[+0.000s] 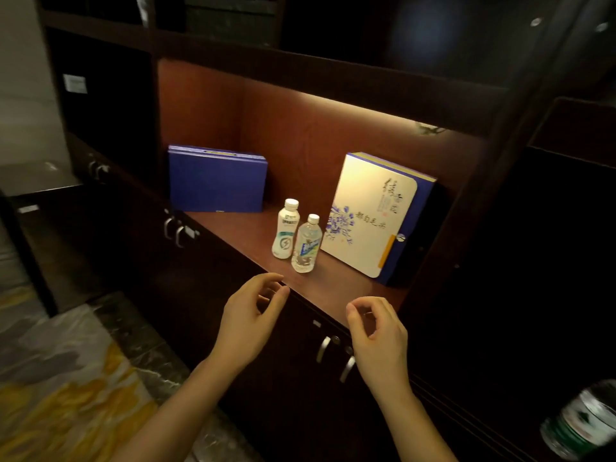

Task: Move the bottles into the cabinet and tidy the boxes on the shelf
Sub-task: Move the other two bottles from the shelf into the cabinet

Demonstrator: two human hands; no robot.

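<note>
Your two bare forearms reach up from the bottom edge toward the lit shelf. Your left hand (251,316) hovers just short of the shelf's front lip, fingers loosely curled and apart, holding nothing. Your right hand (378,335) hangs in front of the lower cabinet doors (300,358), thumb and fingers bent toward each other with a gap between them, also empty. Two curved metal handles (324,349) show on those doors, one partly behind your right hand.

On the shelf (243,235), lit from above by a warm strip, two bottles stand upright near the front edge, touching or almost touching. You see the white bottle (286,230) with a white cap, opaque body and a teal band with a round emblem low on its label. Just to its right and a little nearer you stands the clear bottle (306,244), white-capped, with a blue and white label around its middle.

Left of them, further back, a plain blue box (216,183) stands on its long edge. Right of the bottles, a cream-fronted box (373,215) leans upright, printed with black calligraphy and blue flowers, its spine and back blue, with an orange strip near its lower right edge.

At the lower right corner, blurred, part of another clear bottle with a green label (583,420) appears, well apart from the shelf.
</note>
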